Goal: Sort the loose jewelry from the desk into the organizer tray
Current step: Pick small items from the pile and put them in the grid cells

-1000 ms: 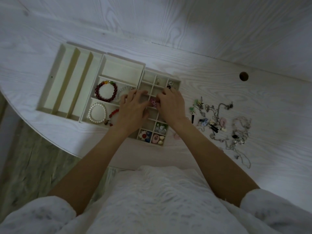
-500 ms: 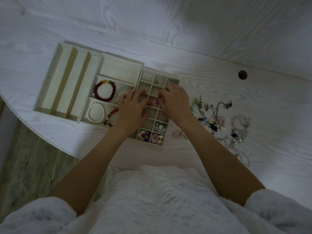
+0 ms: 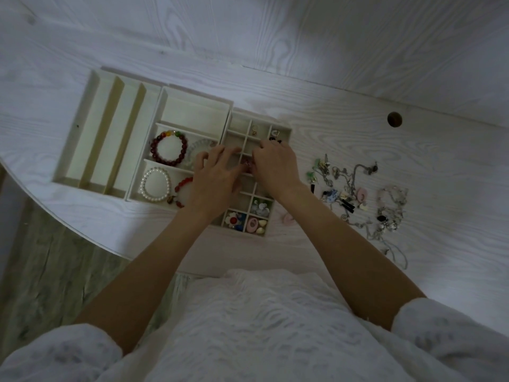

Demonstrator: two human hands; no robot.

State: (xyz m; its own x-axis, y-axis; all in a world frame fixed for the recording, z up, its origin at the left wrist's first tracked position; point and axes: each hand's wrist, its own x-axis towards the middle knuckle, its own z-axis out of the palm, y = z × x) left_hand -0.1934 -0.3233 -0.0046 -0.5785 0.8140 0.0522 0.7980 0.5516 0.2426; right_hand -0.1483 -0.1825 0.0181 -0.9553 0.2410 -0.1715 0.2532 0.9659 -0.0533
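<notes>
A: What sits closest to you?

B: My white textured top (image 3: pixel 261 326) fills the near edge, both sleeves pushed up, and my bare forearms reach out over the rim of the desk (image 3: pixel 413 166).

A: And the hands?

B: My left hand (image 3: pixel 217 177) lies palm down over the small-cell part of the organizer tray (image 3: pixel 192 104), fingers spread and nearly straight, tips toward a middle cell. My right hand (image 3: pixel 275 164) is knuckles up just beside it, fingers curled down into the same cell. Between the two sits a small pink-red piece (image 3: pixel 247 163). Both grips meet on it, but I cannot tell which fingers truly pinch it.

A: What is hidden?

B: My hands cover several cells. My left wrist cuts off the red bead bracelet (image 3: pixel 183 186) beside the pearl bracelet (image 3: pixel 154 184), and a clear bracelet is half under my fingers next to the dark red bracelet (image 3: pixel 168 148).

A: Where is the rest of the jewelry?

B: The loose jewelry (image 3: pixel 358 194) lies tangled on the desk right of the tray: chains and earrings, too dim to separate. One pink piece (image 3: pixel 287 218) peeks out at my right forearm. Farther back, a round hole (image 3: pixel 394 119) in the desk.
</notes>
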